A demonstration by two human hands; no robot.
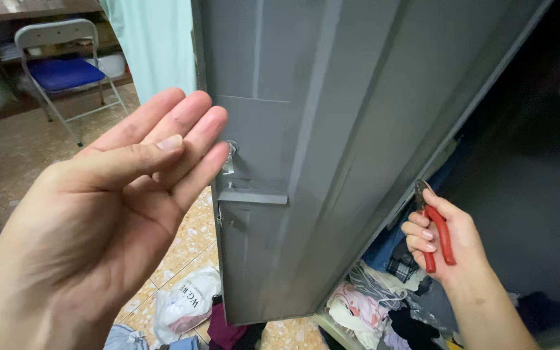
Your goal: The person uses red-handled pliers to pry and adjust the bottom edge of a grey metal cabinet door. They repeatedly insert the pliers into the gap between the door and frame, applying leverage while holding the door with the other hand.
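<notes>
Nearest the camera, the left hand [98,220] is raised palm-up, its grip spread and holding nothing; the fingertips [196,129] reach the edge of the grey metal cabinet door [332,142] and lie against the small silvery lock fitting [230,157] there, probably to feel or steady it. Just below the fitting a short grey bracket [254,196] juts from the door's edge.

On the other side of the door, the right hand [442,243] is closed around the red handles of a pair of pliers [437,233], the dark nose pointing up towards the door's inner face. The grip is wrapped tight on both handles, so the tool looks pressed shut and held at the ready beside the door rather than biting on anything.

Below the right hand, inside the cabinet, lies a heap of clothes [371,304]: pink, white, checked and dark pieces tumbled together. Under the door's lower corner, on the speckled tile floor [189,240], sits a crumpled white plastic bag [186,301] with dark print, beside some maroon cloth.

Further off, at the far left, a folding chair [66,68] with a blue seat and pale metal frame stands on the floor, and a pale green curtain [157,39] hangs behind the door's top edge.
</notes>
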